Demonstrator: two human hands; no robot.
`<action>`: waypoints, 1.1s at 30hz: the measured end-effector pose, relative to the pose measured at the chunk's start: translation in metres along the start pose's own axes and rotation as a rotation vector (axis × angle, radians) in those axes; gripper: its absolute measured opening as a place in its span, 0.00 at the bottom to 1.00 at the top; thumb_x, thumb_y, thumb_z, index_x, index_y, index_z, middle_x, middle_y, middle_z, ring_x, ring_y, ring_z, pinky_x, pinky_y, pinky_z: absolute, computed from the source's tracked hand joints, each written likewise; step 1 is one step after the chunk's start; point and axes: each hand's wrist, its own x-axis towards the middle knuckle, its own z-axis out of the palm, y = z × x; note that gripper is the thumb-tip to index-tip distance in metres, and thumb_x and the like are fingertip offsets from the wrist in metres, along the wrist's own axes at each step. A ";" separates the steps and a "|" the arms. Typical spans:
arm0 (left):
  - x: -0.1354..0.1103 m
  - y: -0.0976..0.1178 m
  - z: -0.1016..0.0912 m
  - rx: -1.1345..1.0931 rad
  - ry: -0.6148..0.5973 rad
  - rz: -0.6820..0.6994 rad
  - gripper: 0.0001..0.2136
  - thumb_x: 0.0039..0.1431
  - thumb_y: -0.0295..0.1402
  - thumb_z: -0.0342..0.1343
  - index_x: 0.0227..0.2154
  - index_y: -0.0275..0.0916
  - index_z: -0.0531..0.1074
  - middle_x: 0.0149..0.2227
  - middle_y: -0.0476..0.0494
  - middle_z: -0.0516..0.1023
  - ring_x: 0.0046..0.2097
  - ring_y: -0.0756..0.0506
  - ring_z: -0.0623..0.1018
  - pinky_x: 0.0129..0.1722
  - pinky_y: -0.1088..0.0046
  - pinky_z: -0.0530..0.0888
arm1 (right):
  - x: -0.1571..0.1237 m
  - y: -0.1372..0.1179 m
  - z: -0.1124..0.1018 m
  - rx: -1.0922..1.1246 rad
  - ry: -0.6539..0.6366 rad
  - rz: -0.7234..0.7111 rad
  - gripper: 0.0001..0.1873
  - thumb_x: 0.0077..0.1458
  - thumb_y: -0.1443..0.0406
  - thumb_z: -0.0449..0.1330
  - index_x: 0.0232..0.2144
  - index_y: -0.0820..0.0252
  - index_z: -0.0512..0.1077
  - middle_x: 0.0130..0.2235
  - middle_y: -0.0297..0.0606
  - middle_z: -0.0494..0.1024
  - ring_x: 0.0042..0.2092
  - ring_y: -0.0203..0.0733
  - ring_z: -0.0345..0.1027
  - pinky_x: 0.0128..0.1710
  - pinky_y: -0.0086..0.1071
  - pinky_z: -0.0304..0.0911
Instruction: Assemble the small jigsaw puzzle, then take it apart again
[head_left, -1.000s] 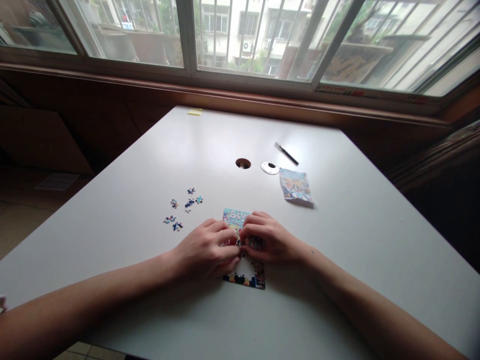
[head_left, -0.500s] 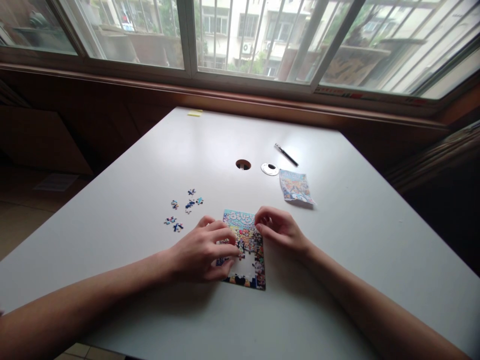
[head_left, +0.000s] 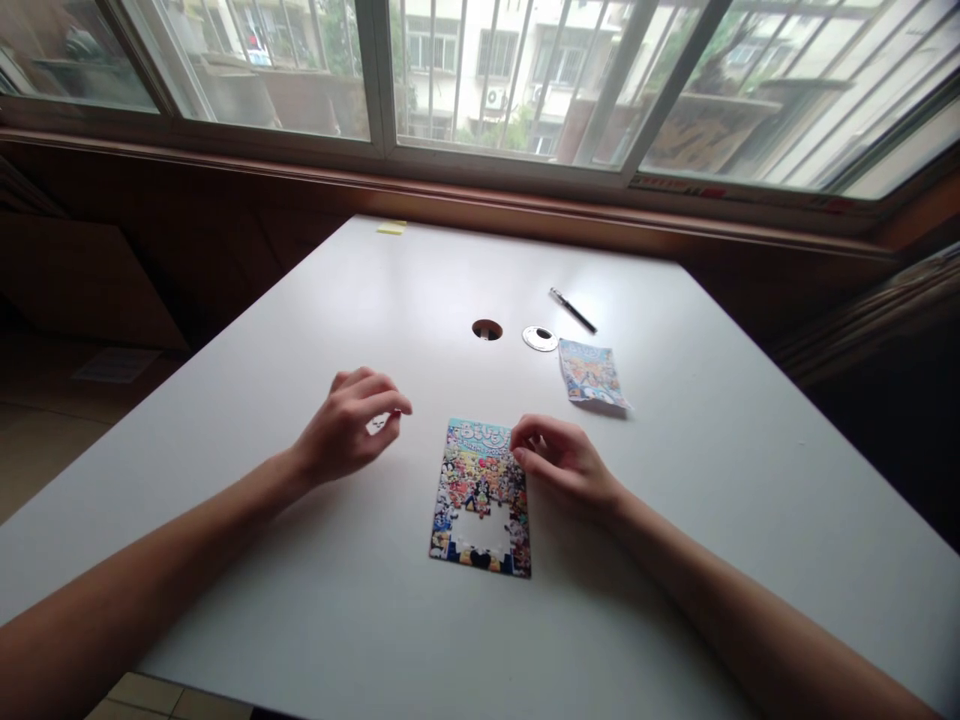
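A small jigsaw puzzle [head_left: 480, 470] lies flat in front of me, its crowded cartoon picture broken by a bare white gap in the lower middle. My left hand [head_left: 349, 425] hovers left of it, over the loose puzzle pieces [head_left: 377, 424]; only a bit of them shows through the space between thumb and index finger, and the hand covers the others. Its fingers are curved, with the tips slightly apart. At the puzzle's upper right edge, my right hand [head_left: 566, 460] has thumb and curled index finger pressed on the border.
Beyond the puzzle on the white table [head_left: 285, 560] are a crumpled printed packet [head_left: 592, 375], a black pen [head_left: 574, 310], a round metal cover [head_left: 540, 338] and a cable hole [head_left: 487, 330]. A yellow sticky note [head_left: 391, 228] is at the far edge, below the window.
My left hand has moved from above the puzzle leftward and away from me, over the loose pieces. The puzzle's gap shows fully now. My right hand stays at the edge.
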 end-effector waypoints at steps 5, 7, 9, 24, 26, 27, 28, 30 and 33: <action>0.001 -0.033 -0.014 0.150 0.013 -0.118 0.07 0.60 0.27 0.53 0.33 0.41 0.77 0.37 0.45 0.78 0.42 0.43 0.73 0.47 0.62 0.65 | -0.003 0.003 -0.001 0.004 -0.002 0.013 0.03 0.58 0.65 0.58 0.33 0.60 0.71 0.28 0.33 0.69 0.29 0.36 0.59 0.30 0.31 0.57; 0.001 -0.040 -0.017 0.188 -0.026 -0.141 0.08 0.59 0.28 0.53 0.34 0.41 0.77 0.39 0.45 0.79 0.43 0.42 0.73 0.46 0.61 0.65 | -0.003 0.003 -0.001 0.009 -0.004 0.024 0.04 0.59 0.65 0.58 0.34 0.59 0.71 0.28 0.33 0.69 0.30 0.36 0.59 0.29 0.31 0.57; 0.000 -0.045 -0.018 0.198 -0.069 -0.169 0.08 0.59 0.28 0.53 0.35 0.42 0.78 0.40 0.45 0.79 0.44 0.41 0.73 0.46 0.61 0.65 | -0.003 0.003 -0.001 0.015 -0.007 0.039 0.04 0.59 0.64 0.58 0.34 0.59 0.71 0.28 0.34 0.70 0.30 0.36 0.60 0.29 0.32 0.58; -0.001 -0.082 -0.049 -0.011 -0.392 -0.080 0.10 0.60 0.36 0.55 0.37 0.46 0.81 0.40 0.46 0.81 0.41 0.44 0.77 0.44 0.67 0.71 | -0.006 0.006 0.000 0.064 -0.005 0.078 0.05 0.59 0.63 0.59 0.35 0.59 0.71 0.29 0.34 0.70 0.31 0.37 0.62 0.30 0.32 0.60; 0.000 -0.080 -0.051 -0.041 -0.422 -0.073 0.11 0.60 0.37 0.55 0.39 0.46 0.81 0.40 0.45 0.81 0.40 0.45 0.78 0.44 0.68 0.73 | -0.005 0.005 0.000 0.069 -0.003 0.076 0.05 0.59 0.63 0.59 0.35 0.59 0.71 0.29 0.34 0.70 0.30 0.37 0.61 0.29 0.32 0.59; 0.000 -0.078 -0.051 -0.045 -0.442 -0.067 0.11 0.61 0.38 0.55 0.40 0.46 0.81 0.41 0.45 0.81 0.40 0.45 0.79 0.44 0.68 0.73 | -0.005 0.004 0.000 0.069 -0.002 0.076 0.05 0.59 0.63 0.59 0.35 0.59 0.71 0.29 0.34 0.70 0.30 0.37 0.61 0.29 0.32 0.59; 0.000 -0.076 -0.051 -0.044 -0.462 -0.059 0.11 0.61 0.38 0.54 0.41 0.46 0.81 0.41 0.45 0.81 0.40 0.45 0.79 0.43 0.69 0.74 | -0.005 0.003 0.000 0.069 0.000 0.077 0.05 0.59 0.63 0.59 0.35 0.59 0.71 0.29 0.34 0.70 0.30 0.37 0.61 0.29 0.32 0.59; 0.000 -0.074 -0.050 -0.039 -0.492 -0.050 0.12 0.62 0.38 0.54 0.40 0.47 0.81 0.41 0.45 0.80 0.39 0.45 0.79 0.42 0.70 0.74 | -0.004 0.002 0.000 0.066 0.004 0.081 0.05 0.59 0.63 0.59 0.35 0.59 0.71 0.28 0.34 0.70 0.30 0.37 0.61 0.29 0.32 0.59; -0.001 -0.078 -0.049 -0.063 -0.504 -0.068 0.12 0.63 0.39 0.53 0.36 0.44 0.81 0.40 0.44 0.80 0.39 0.46 0.78 0.41 0.72 0.74 | -0.004 0.002 0.000 0.058 0.008 0.079 0.05 0.59 0.63 0.58 0.34 0.59 0.71 0.28 0.34 0.69 0.30 0.37 0.61 0.29 0.32 0.59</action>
